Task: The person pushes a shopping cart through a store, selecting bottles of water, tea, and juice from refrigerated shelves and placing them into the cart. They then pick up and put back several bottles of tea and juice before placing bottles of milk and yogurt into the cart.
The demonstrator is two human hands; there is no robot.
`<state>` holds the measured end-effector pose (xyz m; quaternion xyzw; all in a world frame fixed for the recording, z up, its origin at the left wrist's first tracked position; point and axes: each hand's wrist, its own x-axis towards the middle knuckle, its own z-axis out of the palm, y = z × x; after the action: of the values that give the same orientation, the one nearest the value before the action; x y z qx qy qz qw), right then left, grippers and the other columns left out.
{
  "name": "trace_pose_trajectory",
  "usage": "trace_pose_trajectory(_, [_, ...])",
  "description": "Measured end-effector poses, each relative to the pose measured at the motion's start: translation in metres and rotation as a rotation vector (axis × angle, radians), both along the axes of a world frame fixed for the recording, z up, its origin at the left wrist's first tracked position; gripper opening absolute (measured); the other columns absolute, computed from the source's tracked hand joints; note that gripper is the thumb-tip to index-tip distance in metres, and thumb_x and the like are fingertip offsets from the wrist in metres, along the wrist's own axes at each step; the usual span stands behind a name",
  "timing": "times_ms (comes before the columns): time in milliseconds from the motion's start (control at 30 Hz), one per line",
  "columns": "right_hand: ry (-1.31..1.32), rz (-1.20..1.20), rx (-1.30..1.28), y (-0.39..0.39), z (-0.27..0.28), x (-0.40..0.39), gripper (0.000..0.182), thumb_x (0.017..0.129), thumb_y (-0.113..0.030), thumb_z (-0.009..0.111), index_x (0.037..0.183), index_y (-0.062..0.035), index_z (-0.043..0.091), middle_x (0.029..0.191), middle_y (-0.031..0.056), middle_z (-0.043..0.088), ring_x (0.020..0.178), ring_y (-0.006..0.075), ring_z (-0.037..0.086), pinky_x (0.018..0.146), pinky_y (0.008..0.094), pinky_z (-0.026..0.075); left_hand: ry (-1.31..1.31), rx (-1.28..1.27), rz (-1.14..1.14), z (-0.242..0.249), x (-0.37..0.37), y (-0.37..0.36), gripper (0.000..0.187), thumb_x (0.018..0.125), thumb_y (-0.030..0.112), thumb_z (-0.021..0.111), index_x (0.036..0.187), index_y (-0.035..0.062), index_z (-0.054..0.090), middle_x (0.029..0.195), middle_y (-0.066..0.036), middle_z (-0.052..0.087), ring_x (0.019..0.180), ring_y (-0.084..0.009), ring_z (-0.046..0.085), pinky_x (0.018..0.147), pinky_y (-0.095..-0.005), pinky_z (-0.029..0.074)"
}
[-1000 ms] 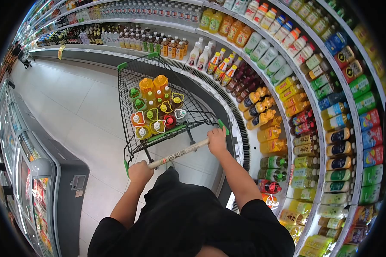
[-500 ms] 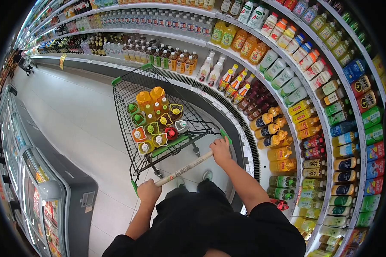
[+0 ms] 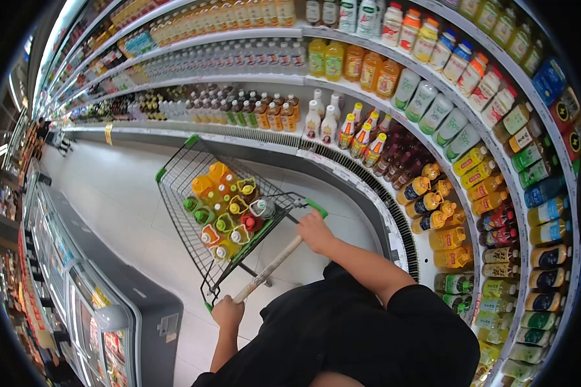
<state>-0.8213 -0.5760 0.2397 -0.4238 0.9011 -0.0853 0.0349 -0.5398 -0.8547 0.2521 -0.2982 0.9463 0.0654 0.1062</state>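
Observation:
A black wire shopping cart (image 3: 177, 206) with green corner caps stands in the aisle in front of me. Several bottles (image 3: 229, 206) with orange, yellow, green, red and white caps fill its near half. My left hand (image 3: 228, 311) grips the left end of the pale handle bar (image 3: 269, 269). My right hand (image 3: 314, 231) grips its right end, by the green end cap. Both arms reach out from black sleeves.
Curved shelves (image 3: 394, 129) packed with drink bottles run along the right side and ahead. A row of chest freezers (image 3: 90, 284) lines the left. Pale tiled floor (image 3: 110, 200) stretches ahead between them. Someone stands far off at the aisle's end (image 3: 45, 129).
The cart has swung leftward, so its handle now slants more steeply. My left hand has dropped lower in view and the right has stayed on the bar. The view has tilted up along the shelves.

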Motion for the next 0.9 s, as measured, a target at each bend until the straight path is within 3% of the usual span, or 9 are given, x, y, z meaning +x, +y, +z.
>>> trace_pose_trajectory(33, [-0.027, 0.036, 0.039, 0.000, -0.001, -0.009, 0.010, 0.083, -0.011, 0.062, 0.091, -0.0120, 0.067, 0.095, 0.0080, 0.061, 0.105, 0.0290, 0.058, 0.114, 0.0515, 0.031, 0.003, -0.016, -0.015, -0.002, -0.003, -0.002, 0.024, 0.073, 0.030, 0.069, 0.072, 0.0060, 0.066, 0.070, -0.019, 0.069, 0.067, -0.0404, 0.069, 0.063, -0.0495, 0.055])
trace_pose_trajectory(100, [-0.067, 0.203, -0.142, 0.002, -0.007, -0.026, 0.004, 0.082, -0.010, 0.061, 0.084, -0.0119, 0.064, 0.093, 0.0091, 0.063, 0.098, 0.0295, 0.060, 0.097, 0.0451, 0.041, 0.069, -0.037, -0.021, -0.024, -0.002, -0.011, 0.024, 0.070, 0.029, 0.069, 0.069, 0.0058, 0.064, 0.068, -0.020, 0.068, 0.066, -0.0413, 0.068, 0.062, -0.0500, 0.054])
trace_pose_trajectory(167, [-0.089, 0.365, -0.149, 0.005, 0.010, -0.040, 0.012, 0.083, -0.010, 0.060, 0.095, -0.0100, 0.065, 0.093, 0.0092, 0.063, 0.099, 0.0298, 0.060, 0.099, 0.0430, 0.041, 0.063, -0.117, 0.010, -0.024, -0.001, -0.017, 0.024, 0.068, 0.028, 0.070, 0.066, 0.0053, 0.062, 0.067, -0.021, 0.067, 0.065, -0.0417, 0.068, 0.062, -0.0513, 0.053])
trace_pose_trajectory(300, [-0.159, 0.607, -0.209, 0.012, 0.016, -0.060, 0.053, 0.072, -0.011, 0.074, 0.123, -0.0060, 0.058, 0.116, 0.0152, 0.060, 0.119, 0.0324, 0.055, 0.113, 0.0471, 0.035, 0.097, -0.178, 0.026, -0.042, 0.010, -0.039, 0.022, 0.068, 0.024, 0.071, 0.067, 0.0041, 0.062, 0.069, -0.022, 0.067, 0.068, -0.0430, 0.067, 0.063, -0.0532, 0.053])
trace_pose_trajectory(400, [-0.243, 0.732, -0.261, 0.012, 0.016, -0.070, 0.061, 0.067, -0.012, 0.078, 0.124, -0.0044, 0.058, 0.126, 0.0180, 0.055, 0.126, 0.0343, 0.051, 0.116, 0.0486, 0.032, 0.155, -0.297, 0.106, -0.050, 0.015, -0.051, 0.023, 0.069, 0.022, 0.072, 0.071, 0.0008, 0.063, 0.070, -0.021, 0.068, 0.068, -0.0439, 0.067, 0.064, -0.0540, 0.052])
trace_pose_trajectory(433, [-0.239, 0.742, -0.331, 0.016, 0.014, -0.075, 0.059, 0.068, -0.013, 0.077, 0.123, -0.0043, 0.058, 0.125, 0.0175, 0.056, 0.124, 0.0337, 0.051, 0.112, 0.0478, 0.036, 0.039, -0.311, 0.215, -0.055, 0.014, -0.055, 0.026, 0.068, 0.021, 0.073, 0.081, 0.0004, 0.064, 0.079, -0.020, 0.068, 0.077, -0.0425, 0.067, 0.067, -0.0532, 0.052])
trace_pose_trajectory(500, [-0.242, 0.770, -0.478, 0.021, 0.004, -0.076, 0.053, 0.070, -0.015, 0.076, 0.120, -0.0040, 0.060, 0.123, 0.0166, 0.057, 0.121, 0.0324, 0.053, 0.102, 0.0463, 0.045, -0.075, -0.334, 0.177, -0.037, -0.010, -0.021, 0.037, 0.067, 0.021, 0.076, 0.094, -0.0001, 0.062, 0.090, -0.018, 0.066, 0.087, -0.0411, 0.064, 0.075, -0.0522, 0.051])
trace_pose_trajectory(700, [-0.498, 0.380, -0.319, 0.088, -0.004, -0.130, 0.048, 0.079, -0.017, 0.072, 0.124, -0.0057, 0.060, 0.126, 0.0163, 0.058, 0.118, 0.0362, 0.056, 0.101, 0.0482, 0.047, 0.188, -0.033, -0.132, -0.010, -0.162, 0.089, 0.055, 0.071, 0.032, 0.082, 0.105, -0.0032, 0.056, 0.098, -0.023, 0.062, 0.097, -0.0441, 0.060, 0.086, -0.0541, 0.048])
trace_pose_trajectory(900, [-0.502, -0.152, -0.331, 0.198, -0.029, -0.168, 0.038, 0.086, -0.024, 0.069, 0.120, -0.0067, 0.065, 0.118, 0.0146, 0.063, 0.114, 0.0349, 0.058, 0.097, 0.0466, 0.049, -0.240, 0.085, -0.230, 0.029, -0.265, 0.106, 0.065, 0.080, 0.056, 0.072, 0.100, -0.0059, 0.064, 0.090, -0.028, 0.070, 0.092, -0.0448, 0.069, 0.085, -0.0516, 0.054])
